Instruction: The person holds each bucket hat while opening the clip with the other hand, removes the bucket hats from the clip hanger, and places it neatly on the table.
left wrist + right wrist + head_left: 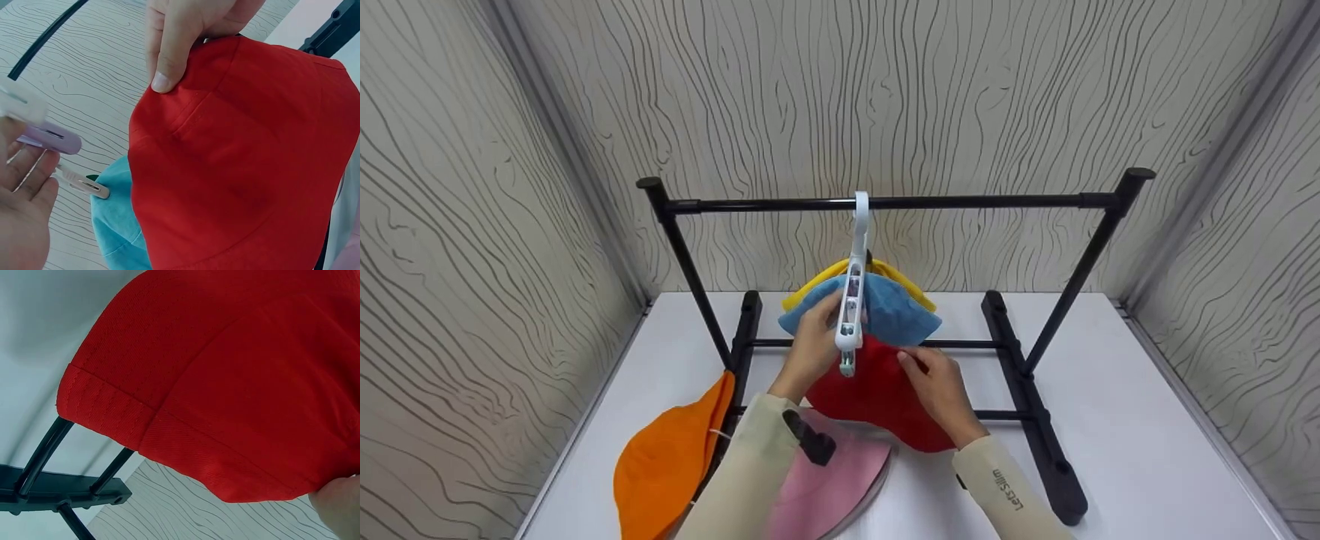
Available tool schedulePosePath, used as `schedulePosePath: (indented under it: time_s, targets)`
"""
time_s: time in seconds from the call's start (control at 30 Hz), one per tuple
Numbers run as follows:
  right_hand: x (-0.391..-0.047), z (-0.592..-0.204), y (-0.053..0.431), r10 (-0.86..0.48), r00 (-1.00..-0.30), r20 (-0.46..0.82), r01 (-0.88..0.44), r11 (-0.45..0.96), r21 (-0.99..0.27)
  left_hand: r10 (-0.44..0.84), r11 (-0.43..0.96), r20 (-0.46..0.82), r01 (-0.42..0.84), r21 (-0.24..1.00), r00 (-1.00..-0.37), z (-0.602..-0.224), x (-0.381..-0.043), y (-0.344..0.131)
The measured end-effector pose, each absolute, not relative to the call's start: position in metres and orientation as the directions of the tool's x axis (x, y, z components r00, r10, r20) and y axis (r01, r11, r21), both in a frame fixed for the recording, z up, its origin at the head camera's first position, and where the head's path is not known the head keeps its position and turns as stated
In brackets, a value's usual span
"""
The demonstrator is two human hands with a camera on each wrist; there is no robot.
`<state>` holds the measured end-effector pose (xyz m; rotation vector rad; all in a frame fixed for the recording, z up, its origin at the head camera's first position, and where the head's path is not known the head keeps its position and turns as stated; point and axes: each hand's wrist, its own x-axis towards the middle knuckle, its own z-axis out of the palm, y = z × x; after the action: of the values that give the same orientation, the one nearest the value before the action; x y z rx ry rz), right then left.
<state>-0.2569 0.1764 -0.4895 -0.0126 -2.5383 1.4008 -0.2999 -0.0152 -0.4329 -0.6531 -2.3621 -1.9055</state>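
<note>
- Walls [960, 97] with dark wood-grain lines fill the upper frame and both sides.
- A white table [1140, 420] spans the lower frame.
- A black rack [997, 202] stands on it, its top bar crossing the centre.
- An orange hat [664, 457] lies at lower left, against the rack's left foot.
- A red hat [874, 386], just below centre, is held up in front of the rack's low bars.
- A pink hat [829, 484] lies at bottom centre, partly behind the left sleeve.
- A blue hat [896, 311] hangs at centre, with a yellow hat [911, 285] showing behind it.
- A white hanger [859, 240] hooks over the top bar, end-on to the head camera.
- The right hand [937, 386], right of the hanger, pinches the red hat's edge, thumb on the near side.
- The left hand [812, 341], left of the hanger, has fingers outstretched by a lilac clip [62, 140]; I cannot tell whether it grips anything.
- A pale clip [93, 187] meets the blue hat's edge, lower left in the left wrist view.
</note>
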Motion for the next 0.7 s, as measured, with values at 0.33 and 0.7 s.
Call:
schedulePosePath:
  time_s: [0.33, 0.7]
  targets:
    - [-0.253, -0.495, 0.182, 0.103, -0.970, 0.219, -0.134, 0.523, -0.842, 0.305, 0.171, 0.276, 0.337, 0.926, -0.912, -0.432, -0.297, -0.016]
    - [-0.247, -0.498, 0.188, 0.085, -0.983, 0.161, -0.097, 0.499, -0.861, 0.302, 0.154, 0.284, 0.340, 0.928, -0.910, -0.432, -0.296, -0.017]
